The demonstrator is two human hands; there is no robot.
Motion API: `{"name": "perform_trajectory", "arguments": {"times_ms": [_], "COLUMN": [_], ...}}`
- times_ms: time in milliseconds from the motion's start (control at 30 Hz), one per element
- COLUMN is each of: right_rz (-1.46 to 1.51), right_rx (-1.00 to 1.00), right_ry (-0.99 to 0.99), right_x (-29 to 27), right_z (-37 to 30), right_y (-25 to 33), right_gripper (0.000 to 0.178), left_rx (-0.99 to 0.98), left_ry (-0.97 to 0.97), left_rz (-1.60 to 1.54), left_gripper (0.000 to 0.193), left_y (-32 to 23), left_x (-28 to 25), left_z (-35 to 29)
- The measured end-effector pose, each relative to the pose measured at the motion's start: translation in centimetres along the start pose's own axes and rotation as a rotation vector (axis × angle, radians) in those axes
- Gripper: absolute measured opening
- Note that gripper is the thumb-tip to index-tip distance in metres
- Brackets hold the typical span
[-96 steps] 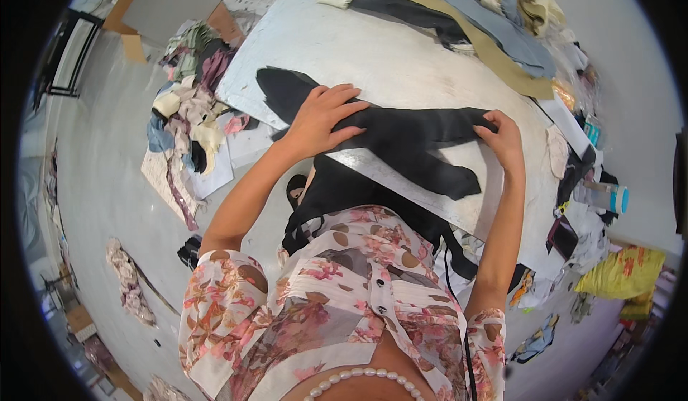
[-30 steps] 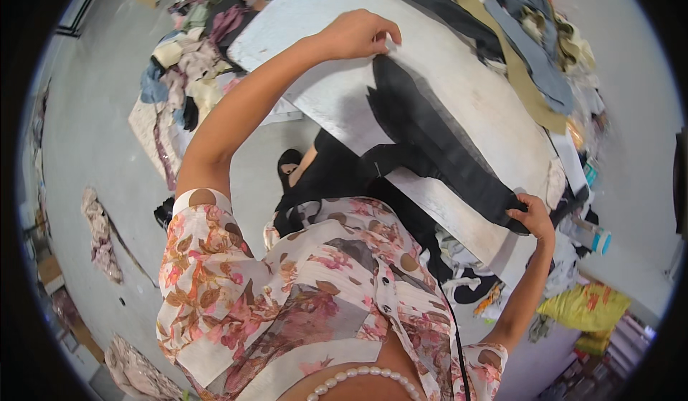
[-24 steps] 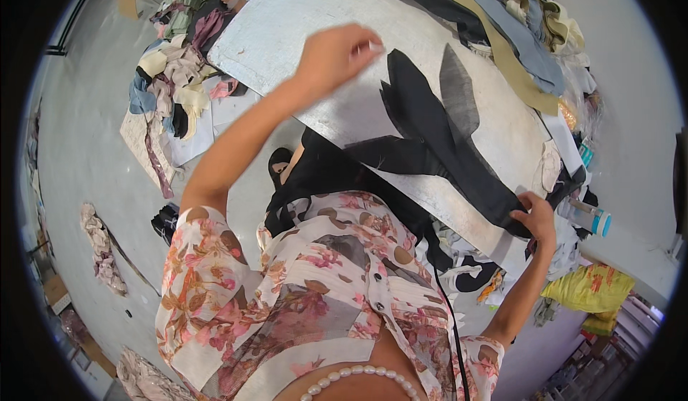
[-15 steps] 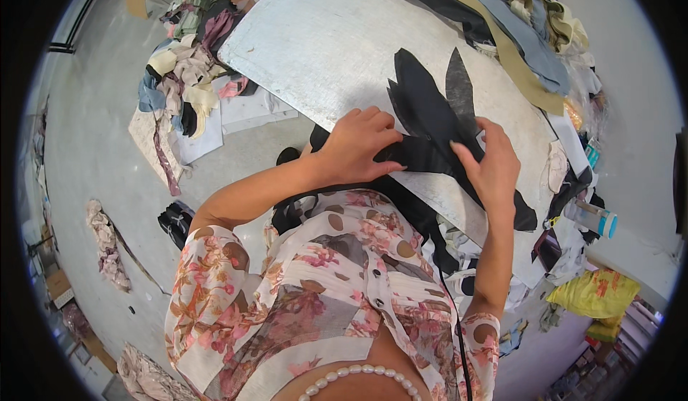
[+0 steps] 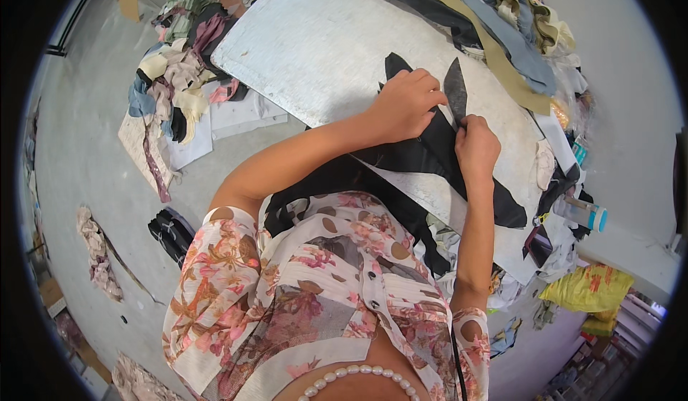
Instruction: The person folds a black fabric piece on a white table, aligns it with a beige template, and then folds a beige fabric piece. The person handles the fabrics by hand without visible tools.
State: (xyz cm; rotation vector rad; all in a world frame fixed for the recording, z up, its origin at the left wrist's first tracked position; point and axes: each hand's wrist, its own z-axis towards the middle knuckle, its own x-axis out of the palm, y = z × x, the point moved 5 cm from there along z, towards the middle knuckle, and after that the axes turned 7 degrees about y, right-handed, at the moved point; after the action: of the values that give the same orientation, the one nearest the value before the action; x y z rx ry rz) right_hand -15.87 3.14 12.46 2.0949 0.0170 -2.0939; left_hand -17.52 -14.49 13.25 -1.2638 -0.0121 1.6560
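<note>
Lying on the counter [image 5: 301,60] in the head view, the black cloth [image 5: 491,199] stretches aslant from under the left hand [image 5: 423,101] to a broad end beyond the right wrist, with a thin grey flap [image 5: 454,86] standing out on its far side. The left hand is curled palm-down over the cloth, thumb and fingers apparently pinching its edge, though its fingertips are partly covered. The right hand [image 5: 476,137] is closed at the foot of the flap, fingers bunched in a pinch; exactly which layers it has caught cannot be told. The cloth looks light and limp, likely to crease, fold over or slide if pulled by one end, and not fragile in any ordinary handling. The flap looks thinner, a little sheer and perhaps somewhat crisper, so a gentle pinch at its base should serve better than a tug at its pointed tip. Good holds would be the cut edges and the broad end, with a flat palm to steady the middle. Toward the person, the cloth's outline runs into black clothing, making that edge hard to find by eye. Farther across the counter lie an olive strip [image 5: 489,51] and blue cloth [image 5: 505,39].
</note>
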Motion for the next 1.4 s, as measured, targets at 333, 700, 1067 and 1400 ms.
{"name": "perform_trajectory", "arguments": {"times_ms": [333, 700, 1067, 1400], "right_rz": [0.421, 0.153, 0.103, -0.04], "right_rx": [-0.162, -0.396, -0.38, -0.296], "right_ry": [-0.287, -0.282, -0.126, -0.088], "right_x": [-2.4, -0.1, -1.1, 0.6], "right_z": [-2.6, -5.4, -1.9, -0.5], "right_y": [-0.3, 3.0, 8.8, 10.0], "right_gripper": [0.017, 0.021, 0.051, 0.035], "left_rx": [0.23, 0.344, -0.019, -0.033], "left_ry": [0.156, 0.105, -0.129, -0.027], "left_rz": [0.254, 0.448, 0.193, 0.109], "left_gripper": [0.011, 0.01, 0.03, 0.037], "left_y": [0.9, 3.6, 6.6, 3.8], "left_x": [4.5, -2.1, -4.4, -2.9], "left_z": [4.6, -0.9, -4.7, -6.1]}}
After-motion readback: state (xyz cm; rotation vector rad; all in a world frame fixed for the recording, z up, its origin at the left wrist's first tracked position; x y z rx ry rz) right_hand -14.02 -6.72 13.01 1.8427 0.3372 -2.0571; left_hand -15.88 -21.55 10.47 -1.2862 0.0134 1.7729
